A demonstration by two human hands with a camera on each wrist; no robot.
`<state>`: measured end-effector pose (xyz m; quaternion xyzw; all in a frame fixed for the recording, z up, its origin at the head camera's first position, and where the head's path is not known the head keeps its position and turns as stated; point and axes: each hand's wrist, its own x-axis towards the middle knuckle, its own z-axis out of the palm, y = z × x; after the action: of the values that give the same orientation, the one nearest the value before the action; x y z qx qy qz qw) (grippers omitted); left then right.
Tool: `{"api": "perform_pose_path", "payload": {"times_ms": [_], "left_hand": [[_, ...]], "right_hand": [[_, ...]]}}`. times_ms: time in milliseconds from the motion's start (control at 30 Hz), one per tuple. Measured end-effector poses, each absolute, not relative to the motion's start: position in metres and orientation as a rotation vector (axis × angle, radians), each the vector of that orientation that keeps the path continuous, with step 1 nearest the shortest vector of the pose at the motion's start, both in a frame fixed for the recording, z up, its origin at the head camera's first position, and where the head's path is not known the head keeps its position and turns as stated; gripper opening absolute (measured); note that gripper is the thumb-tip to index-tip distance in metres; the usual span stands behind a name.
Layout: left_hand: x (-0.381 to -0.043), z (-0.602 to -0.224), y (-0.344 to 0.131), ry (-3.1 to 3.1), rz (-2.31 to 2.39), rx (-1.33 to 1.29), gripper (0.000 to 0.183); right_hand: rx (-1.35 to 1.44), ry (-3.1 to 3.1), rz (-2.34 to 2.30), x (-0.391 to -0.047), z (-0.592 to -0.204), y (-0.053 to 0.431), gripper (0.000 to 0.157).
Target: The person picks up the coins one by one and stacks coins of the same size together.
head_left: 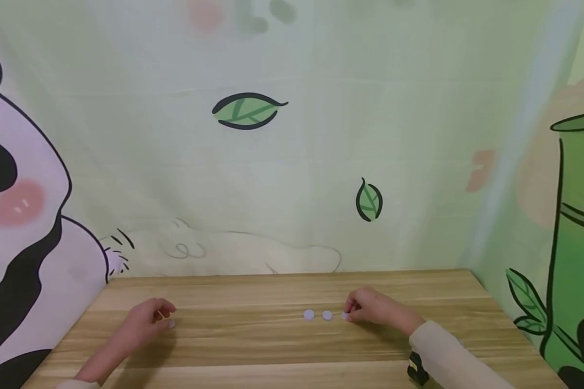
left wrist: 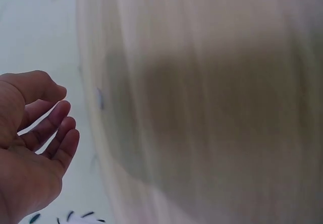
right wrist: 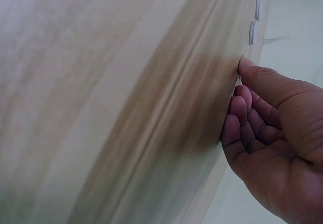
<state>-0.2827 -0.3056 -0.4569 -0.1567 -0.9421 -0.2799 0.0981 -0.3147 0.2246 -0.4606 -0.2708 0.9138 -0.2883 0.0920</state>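
Two small white discs, a left one (head_left: 309, 314) and a middle one (head_left: 327, 315), lie in a row on the wooden table. At the row's right end my right hand (head_left: 373, 307) pinches a third white disc (head_left: 345, 315) at the tabletop, between thumb and curled fingers. That disc is hidden in the right wrist view, where the other two lie just past the thumb (right wrist: 262, 77). Held over the left part of the table, my left hand (head_left: 143, 323) has loosely bent fingers. Nothing shows between them in the left wrist view.
The wooden table (head_left: 243, 346) reaches back to a printed cloth (head_left: 292, 178) with leaves, a panda and bamboo. A small black object (head_left: 417, 369) shows beneath the right sleeve (head_left: 450, 354).
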Motion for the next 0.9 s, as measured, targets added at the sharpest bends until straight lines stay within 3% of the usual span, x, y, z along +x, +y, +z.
{"api": "perform_pose_path", "payload": {"times_ms": [467, 900], "left_hand": [[-0.293, -0.477, -0.333, -2.913, -0.919, -0.325, 0.031], [-0.296, -0.479, -0.336, -2.937, -0.870, -0.309, 0.025]], "right_hand": [[-0.859, 2.729, -0.850, -0.320, -0.466, 0.226, 0.010], [-0.807, 2.720, -0.848, -0.320, -0.465, 0.225, 0.009]]}}
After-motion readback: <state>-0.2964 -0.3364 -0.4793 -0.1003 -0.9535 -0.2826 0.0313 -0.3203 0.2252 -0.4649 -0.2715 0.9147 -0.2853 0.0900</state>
